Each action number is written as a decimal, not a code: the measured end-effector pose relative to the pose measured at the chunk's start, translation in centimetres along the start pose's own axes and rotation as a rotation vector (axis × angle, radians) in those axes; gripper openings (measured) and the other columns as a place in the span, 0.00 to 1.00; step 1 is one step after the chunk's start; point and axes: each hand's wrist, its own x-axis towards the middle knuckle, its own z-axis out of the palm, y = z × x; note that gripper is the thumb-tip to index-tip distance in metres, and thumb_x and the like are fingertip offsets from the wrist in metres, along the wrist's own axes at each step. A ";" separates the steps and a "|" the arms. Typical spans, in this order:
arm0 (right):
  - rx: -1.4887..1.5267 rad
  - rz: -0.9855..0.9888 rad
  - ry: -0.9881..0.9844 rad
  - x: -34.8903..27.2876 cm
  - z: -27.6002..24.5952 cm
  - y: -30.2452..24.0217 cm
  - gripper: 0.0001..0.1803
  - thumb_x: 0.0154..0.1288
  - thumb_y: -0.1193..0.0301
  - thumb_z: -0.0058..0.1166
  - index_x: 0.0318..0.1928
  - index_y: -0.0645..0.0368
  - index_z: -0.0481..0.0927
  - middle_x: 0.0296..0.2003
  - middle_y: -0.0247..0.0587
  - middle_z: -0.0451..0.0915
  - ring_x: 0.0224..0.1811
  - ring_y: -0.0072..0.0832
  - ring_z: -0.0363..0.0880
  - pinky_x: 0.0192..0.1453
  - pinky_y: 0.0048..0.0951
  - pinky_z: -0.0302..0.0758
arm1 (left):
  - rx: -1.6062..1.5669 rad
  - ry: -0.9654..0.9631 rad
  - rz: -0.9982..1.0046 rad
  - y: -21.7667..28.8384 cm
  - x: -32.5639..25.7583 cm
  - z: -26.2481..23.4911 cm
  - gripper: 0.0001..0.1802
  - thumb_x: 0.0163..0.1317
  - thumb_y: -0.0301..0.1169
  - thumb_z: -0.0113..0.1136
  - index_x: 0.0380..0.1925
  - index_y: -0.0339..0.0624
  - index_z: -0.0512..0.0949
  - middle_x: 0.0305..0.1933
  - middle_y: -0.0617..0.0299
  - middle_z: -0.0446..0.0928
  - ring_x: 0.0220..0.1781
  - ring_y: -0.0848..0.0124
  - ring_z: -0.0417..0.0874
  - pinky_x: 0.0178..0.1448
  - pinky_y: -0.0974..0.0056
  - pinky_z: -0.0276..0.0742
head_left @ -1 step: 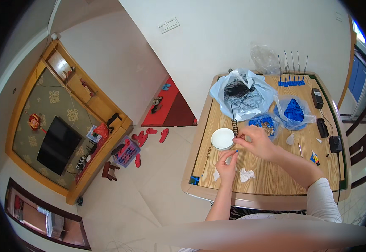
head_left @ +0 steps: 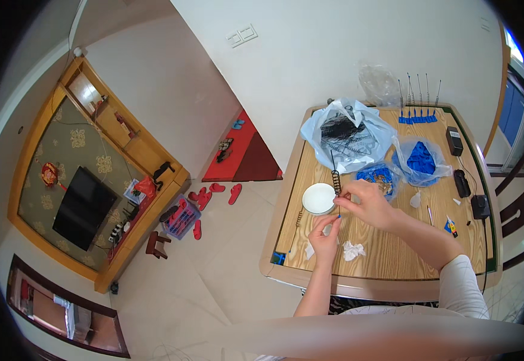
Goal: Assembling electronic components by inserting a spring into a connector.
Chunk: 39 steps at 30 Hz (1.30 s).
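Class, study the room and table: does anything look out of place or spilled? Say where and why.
Red slippers lie scattered on the floor near the purple crate, not in neat pairs. A crumpled white wad lies like litter on the table, just right of the left hand. I see no spill.

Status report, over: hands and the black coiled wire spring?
Right hand pinching black coiled wire spring. Left hand pinching small blue piece below it. Round white ceramic-looking bowl close at left.
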 end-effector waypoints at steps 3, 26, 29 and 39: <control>-0.009 -0.007 0.000 -0.1 0.1 0.3 0.10 0.57 0.68 0.62 0.28 0.62 0.78 0.26 0.43 0.80 0.30 0.37 0.78 0.36 0.34 0.71 | -0.007 -0.001 0.000 -0.3 0.0 0.0 0.07 0.51 0.17 0.65 0.31 0.35 0.82 0.33 0.60 0.79 0.39 0.70 0.76 0.47 0.68 0.70; -0.019 -0.027 0.008 -0.3 0.3 0.9 0.07 0.58 0.71 0.60 0.35 0.61 0.82 0.31 0.42 0.82 0.35 0.38 0.80 0.40 0.33 0.72 | -0.020 0.002 -0.003 -0.3 -0.1 0.1 0.07 0.51 0.17 0.65 0.32 0.35 0.82 0.33 0.61 0.78 0.39 0.71 0.75 0.47 0.69 0.69; -0.025 0.013 -0.048 -0.2 0.0 0.2 0.06 0.58 0.71 0.60 0.35 0.61 0.82 0.31 0.42 0.82 0.35 0.37 0.80 0.40 0.33 0.72 | -0.004 0.001 0.004 -0.4 -0.1 -0.1 0.07 0.51 0.17 0.65 0.31 0.35 0.82 0.33 0.61 0.78 0.39 0.71 0.75 0.47 0.69 0.69; -0.020 -0.002 -0.023 -0.3 0.4 0.7 0.06 0.58 0.71 0.60 0.35 0.60 0.82 0.32 0.41 0.82 0.36 0.37 0.80 0.40 0.33 0.72 | -0.011 0.006 0.002 -0.1 0.0 0.0 0.07 0.51 0.17 0.65 0.31 0.35 0.82 0.33 0.61 0.79 0.39 0.71 0.75 0.47 0.69 0.69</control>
